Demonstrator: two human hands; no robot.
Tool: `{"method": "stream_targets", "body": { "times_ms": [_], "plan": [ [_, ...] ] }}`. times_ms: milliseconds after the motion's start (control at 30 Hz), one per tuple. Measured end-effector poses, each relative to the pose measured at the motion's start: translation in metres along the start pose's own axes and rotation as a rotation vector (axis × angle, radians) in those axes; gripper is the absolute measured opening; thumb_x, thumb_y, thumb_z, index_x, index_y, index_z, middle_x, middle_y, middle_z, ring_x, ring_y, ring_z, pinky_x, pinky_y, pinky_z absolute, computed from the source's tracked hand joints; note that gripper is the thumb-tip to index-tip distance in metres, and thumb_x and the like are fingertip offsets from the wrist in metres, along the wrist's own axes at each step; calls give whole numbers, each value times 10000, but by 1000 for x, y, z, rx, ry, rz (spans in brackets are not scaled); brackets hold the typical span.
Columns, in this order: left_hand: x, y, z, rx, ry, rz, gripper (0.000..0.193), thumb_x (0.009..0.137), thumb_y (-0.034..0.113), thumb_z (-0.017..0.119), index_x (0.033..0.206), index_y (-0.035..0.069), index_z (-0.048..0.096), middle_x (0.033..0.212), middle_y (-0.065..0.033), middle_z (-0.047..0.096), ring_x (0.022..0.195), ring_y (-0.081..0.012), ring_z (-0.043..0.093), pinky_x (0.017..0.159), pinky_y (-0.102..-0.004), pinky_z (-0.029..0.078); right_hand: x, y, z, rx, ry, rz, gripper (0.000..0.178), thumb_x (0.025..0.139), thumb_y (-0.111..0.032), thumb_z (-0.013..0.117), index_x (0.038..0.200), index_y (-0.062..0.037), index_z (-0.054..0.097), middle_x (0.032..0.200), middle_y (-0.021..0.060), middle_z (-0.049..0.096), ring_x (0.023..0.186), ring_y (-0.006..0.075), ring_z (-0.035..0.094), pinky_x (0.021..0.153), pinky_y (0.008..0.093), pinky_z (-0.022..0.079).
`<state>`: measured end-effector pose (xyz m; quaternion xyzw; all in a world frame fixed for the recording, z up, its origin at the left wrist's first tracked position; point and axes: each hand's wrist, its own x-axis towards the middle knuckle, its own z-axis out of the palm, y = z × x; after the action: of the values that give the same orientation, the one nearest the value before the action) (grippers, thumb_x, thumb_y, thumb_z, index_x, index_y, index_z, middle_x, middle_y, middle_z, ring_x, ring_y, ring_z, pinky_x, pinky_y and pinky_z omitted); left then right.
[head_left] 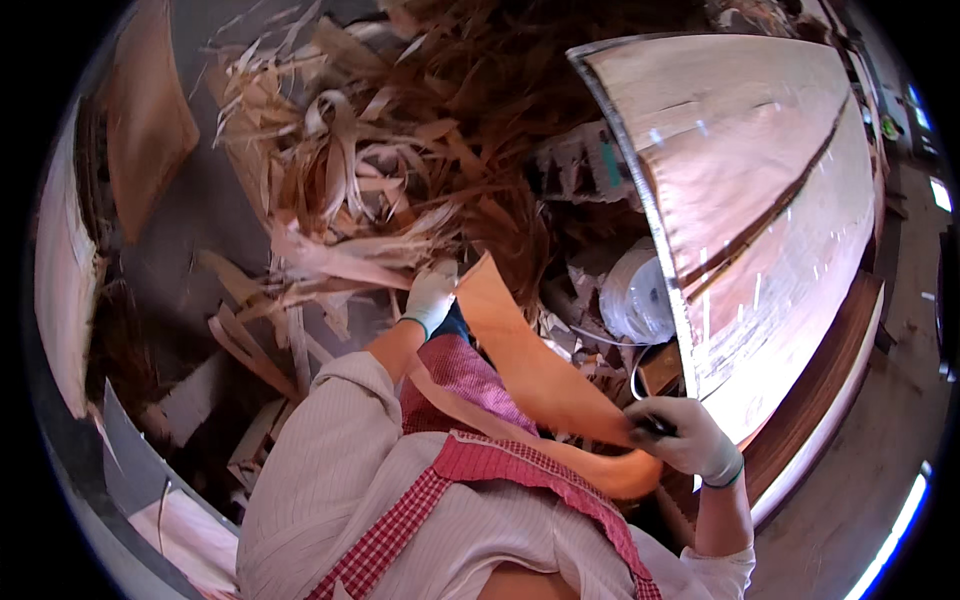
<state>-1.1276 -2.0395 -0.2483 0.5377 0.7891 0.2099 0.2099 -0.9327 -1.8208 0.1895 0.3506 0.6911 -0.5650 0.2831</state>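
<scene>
Orange veneer strip (540,365) spans the gap between the gloved hands. Long axis runs on a diagonal: upper end just beside the left hand (432,295), lower end at the fingers of the right hand (690,435). So from the right hand it lies up and to the left; from the left hand, down and to the right. Each hand is near one end. Right hand closed, fingers curled around a small dark object; the strip's end meets them there. Left hand: grip cannot be told, fingers blurred and partly hidden among pale scraps.

Materials, big to small. Large sheet stack (760,200), right of and beyond the right hand: flat pale-pink wood face, dark lengthwise split, rough edges. Scrap pile (350,180), beyond the left hand: thin curled ribbons, tan to brown, tangled. Brown board (145,115), well off to the left of the left hand: flat, smooth-looking. Strip itself: thin, bendy, smooth, wide band with a pointed upper corner; another orange band curves under the right hand, same piece or not unclear. White roll (635,295), above the right hand: round, shiny. Dark object (655,427), in the right hand: short, kind unclear.
</scene>
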Motion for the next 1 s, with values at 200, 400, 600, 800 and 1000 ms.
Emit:
{"method": "stream_targets", "body": {
  "times_ms": [200,400,600,800,1000],
  "plan": [
    [11,-57,8,-15,36,-355,313,911,351,522,784,101,659,704,-164,644,602,-328,621,589,-460,479,-118,76,-46,133,292,97,123,824,-110,717,914,-33,685,788,-8,635,750,55,562,697,230,474],
    [80,-16,-146,145,158,-397,282,895,347,524,868,94,645,751,-181,646,721,-403,624,634,-527,482,-174,378,31,-619,344,184,234,846,-241,558,989,-77,642,913,170,658,815,365,627,715,464,492],
    [50,168,-224,50,277,68,305,928,345,484,1008,110,661,833,-151,654,770,-363,625,665,-470,486,-172,303,68,-314,939,-31,317,806,-234,662,994,19,627,817,198,653,752,329,630,699,396,487],
    [-12,376,-215,117,240,389,211,891,256,560,1018,115,652,828,-85,612,744,-272,627,602,-379,505,-198,142,36,-288,1148,-550,616,660,-85,781,1223,-27,537,1255,195,544,1117,378,562,919,392,486],
    [-56,425,-213,-126,390,459,216,845,178,623,1052,120,644,823,-69,614,737,-287,627,609,-395,500,-181,112,3,-614,817,-664,355,783,-216,688,1102,-98,582,1122,169,600,913,360,624,736,425,522]
  ]
}}
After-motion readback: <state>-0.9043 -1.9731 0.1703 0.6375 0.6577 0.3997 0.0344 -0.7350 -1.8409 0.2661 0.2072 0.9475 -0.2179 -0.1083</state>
